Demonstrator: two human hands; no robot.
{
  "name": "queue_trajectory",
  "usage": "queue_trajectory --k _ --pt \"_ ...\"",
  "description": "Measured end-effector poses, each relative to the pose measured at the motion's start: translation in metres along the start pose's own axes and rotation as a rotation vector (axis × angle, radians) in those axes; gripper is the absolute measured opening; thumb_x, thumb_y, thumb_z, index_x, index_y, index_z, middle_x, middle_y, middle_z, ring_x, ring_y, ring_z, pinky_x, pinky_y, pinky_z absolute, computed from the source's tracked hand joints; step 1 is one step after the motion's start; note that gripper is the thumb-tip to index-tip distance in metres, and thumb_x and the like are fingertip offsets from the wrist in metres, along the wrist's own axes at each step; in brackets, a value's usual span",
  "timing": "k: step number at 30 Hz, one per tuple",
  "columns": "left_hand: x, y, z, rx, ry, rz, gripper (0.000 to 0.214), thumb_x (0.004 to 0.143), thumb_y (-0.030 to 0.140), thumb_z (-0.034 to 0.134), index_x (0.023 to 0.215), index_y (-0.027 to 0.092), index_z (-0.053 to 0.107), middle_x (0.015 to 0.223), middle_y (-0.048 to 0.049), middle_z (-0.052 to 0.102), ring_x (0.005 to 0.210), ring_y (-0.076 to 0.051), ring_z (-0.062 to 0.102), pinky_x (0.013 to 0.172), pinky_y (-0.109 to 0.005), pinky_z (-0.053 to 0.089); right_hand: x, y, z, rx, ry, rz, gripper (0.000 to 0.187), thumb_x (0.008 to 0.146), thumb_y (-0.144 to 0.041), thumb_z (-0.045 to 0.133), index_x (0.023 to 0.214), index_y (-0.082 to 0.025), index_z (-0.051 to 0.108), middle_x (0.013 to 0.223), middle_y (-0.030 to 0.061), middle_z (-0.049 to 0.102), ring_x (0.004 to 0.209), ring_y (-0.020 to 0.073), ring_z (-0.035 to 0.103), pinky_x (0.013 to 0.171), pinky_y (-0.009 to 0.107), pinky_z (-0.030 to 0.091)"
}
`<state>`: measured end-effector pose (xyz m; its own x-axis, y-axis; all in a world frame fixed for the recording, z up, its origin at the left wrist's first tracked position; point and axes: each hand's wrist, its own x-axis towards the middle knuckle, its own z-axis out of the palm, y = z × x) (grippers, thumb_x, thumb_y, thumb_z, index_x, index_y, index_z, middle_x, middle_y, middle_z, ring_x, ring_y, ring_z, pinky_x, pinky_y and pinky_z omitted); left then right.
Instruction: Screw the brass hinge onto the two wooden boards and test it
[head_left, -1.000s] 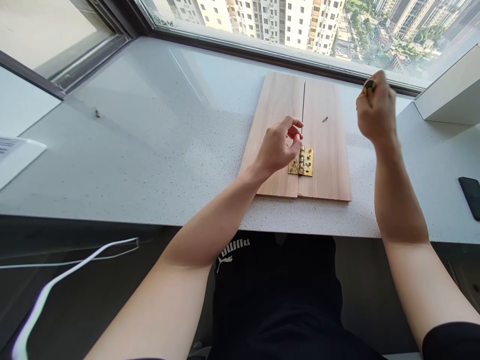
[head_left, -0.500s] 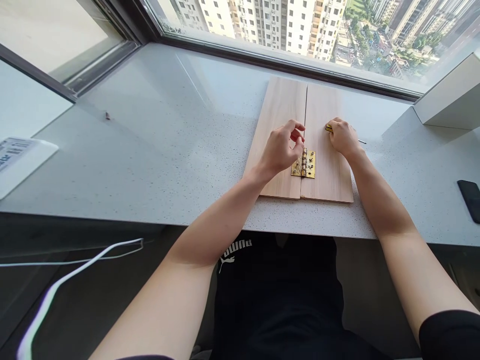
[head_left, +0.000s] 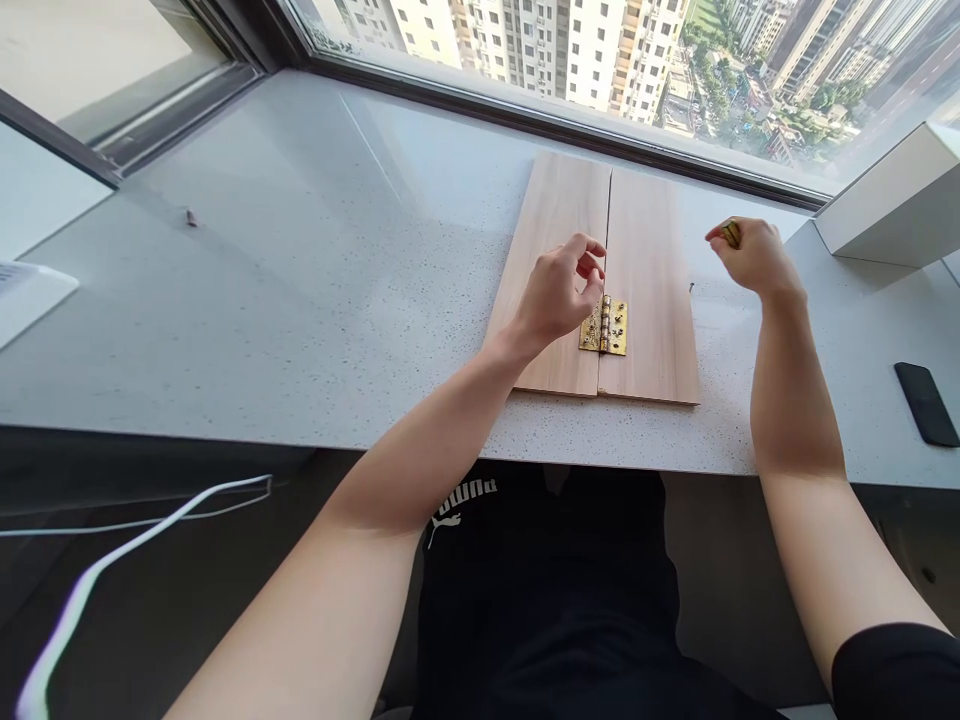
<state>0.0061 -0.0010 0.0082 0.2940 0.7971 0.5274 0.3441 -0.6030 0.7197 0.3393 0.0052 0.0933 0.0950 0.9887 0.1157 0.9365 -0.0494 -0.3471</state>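
Observation:
Two pale wooden boards lie side by side, the left board (head_left: 551, 280) and the right board (head_left: 652, 260), with a thin seam between them. A brass hinge (head_left: 604, 326) spans the seam at their near end. My left hand (head_left: 559, 290) hovers just above the hinge's far end, fingers curled apart and holding nothing. Out past the right board, my right hand (head_left: 754, 255) grips a small screwdriver (head_left: 730, 234) with a yellow and black handle; its shaft is hidden. A tiny screw (head_left: 691, 287) lies at the right board's edge.
The boards rest on a speckled stone window counter (head_left: 300, 300), with a window along its back. A loose screw (head_left: 191, 218) lies on it at left. A black phone (head_left: 926, 403) and a white box (head_left: 881, 205) are at right. A white cable (head_left: 150, 530) runs below.
My right hand has moved rightward off the right board, holding the screwdriver. The small screw seen earlier on that board is no longer in its place. My left hand stays by the hinge.

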Motion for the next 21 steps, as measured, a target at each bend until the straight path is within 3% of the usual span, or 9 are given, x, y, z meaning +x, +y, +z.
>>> queue_trajectory --k 4,7,11,15,19,21 --pt "0.000 -0.004 0.002 -0.002 0.001 0.015 0.030 0.098 0.009 0.070 0.124 0.024 0.075 0.100 -0.0057 0.085 0.097 -0.023 0.083 0.084 -0.039 0.068 -0.007 0.009 -0.021 -0.063 -0.176 0.318 0.014 0.110 -0.032 0.071 0.104 -0.021 0.079 0.089 0.0082 0.071 0.076 0.0224 0.059 0.077 0.043 0.050" --pt "0.000 -0.007 0.003 0.000 0.009 0.027 0.029 0.098 0.008 0.070 0.121 0.025 0.075 0.099 -0.0059 0.085 0.096 -0.023 0.083 0.087 -0.041 0.069 -0.008 0.003 -0.015 -0.196 -0.362 0.450 0.029 0.111 -0.037 0.075 0.087 -0.021 0.073 0.087 0.0079 0.073 0.073 0.0204 0.060 0.076 0.042 0.050" --pt "-0.001 -0.008 0.002 0.005 0.016 0.034 0.029 0.098 0.008 0.070 0.121 0.025 0.074 0.098 -0.0060 0.085 0.096 -0.024 0.083 0.088 -0.042 0.070 -0.003 -0.004 0.003 -0.205 -0.464 0.455 0.033 0.108 -0.040 0.084 0.083 -0.022 0.070 0.096 0.0059 0.083 0.072 0.0178 0.061 0.075 0.039 0.051" --pt "-0.001 -0.007 0.001 0.011 0.007 0.030 0.029 0.098 0.009 0.071 0.122 0.026 0.074 0.099 -0.0058 0.084 0.097 -0.024 0.083 0.087 -0.041 0.070 0.002 -0.005 0.016 -0.228 -0.469 0.425 0.026 0.102 -0.024 0.087 0.082 -0.022 0.070 0.088 0.0039 0.079 0.076 0.0187 0.067 0.075 0.035 0.051" --pt "-0.001 -0.005 0.002 0.014 -0.002 0.024 0.029 0.098 0.010 0.071 0.123 0.026 0.075 0.099 -0.0057 0.084 0.097 -0.024 0.083 0.088 -0.041 0.070 0.000 -0.011 0.012 -0.227 -0.441 0.374 0.022 0.096 -0.013 0.085 0.082 -0.023 0.071 0.090 0.0039 0.078 0.078 0.0193 0.065 0.076 0.036 0.051" --pt "-0.001 -0.004 0.002 0.014 -0.002 0.020 0.030 0.098 0.010 0.071 0.123 0.025 0.075 0.100 -0.0058 0.084 0.097 -0.024 0.082 0.088 -0.040 0.070 -0.008 -0.024 0.002 -0.221 -0.365 0.307 0.017 0.097 -0.014 0.081 0.086 -0.024 0.073 0.097 0.0057 0.080 0.081 0.0209 0.064 0.077 0.038 0.050"
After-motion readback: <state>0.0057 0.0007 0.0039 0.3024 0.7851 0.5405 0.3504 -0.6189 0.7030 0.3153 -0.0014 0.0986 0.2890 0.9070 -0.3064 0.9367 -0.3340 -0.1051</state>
